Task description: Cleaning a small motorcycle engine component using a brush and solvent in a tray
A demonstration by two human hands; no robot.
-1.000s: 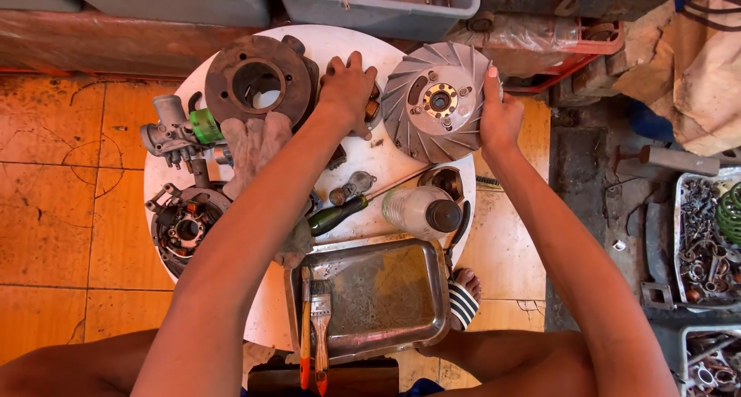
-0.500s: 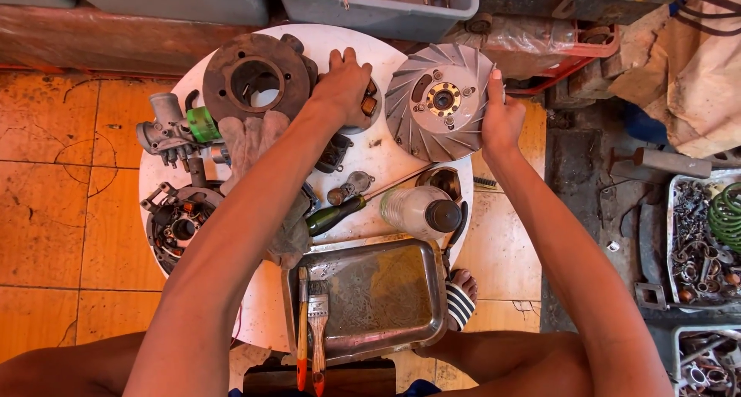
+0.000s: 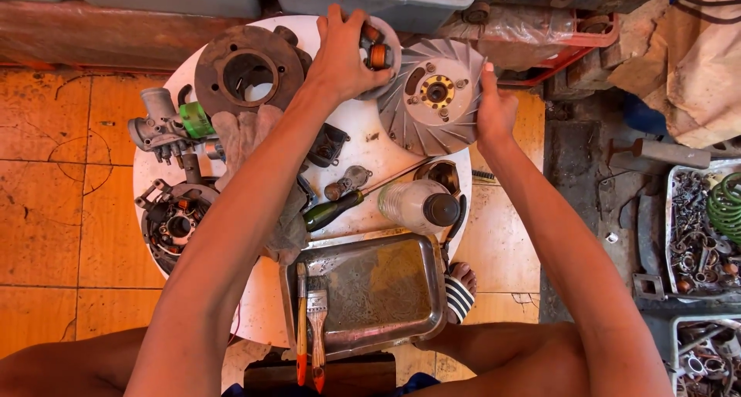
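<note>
The left hand (image 3: 343, 53) grips a round stator plate with copper coils (image 3: 376, 51) at the far edge of the white round surface (image 3: 363, 134). Just beside it, the right hand (image 3: 494, 111) is closed on the rim of a finned flywheel (image 3: 432, 96), tilted up off the surface. Nearer the body lie a green-handled screwdriver (image 3: 340, 206), a plastic bottle (image 3: 417, 205), and a steel tray (image 3: 370, 289) with two brushes (image 3: 310, 331).
</note>
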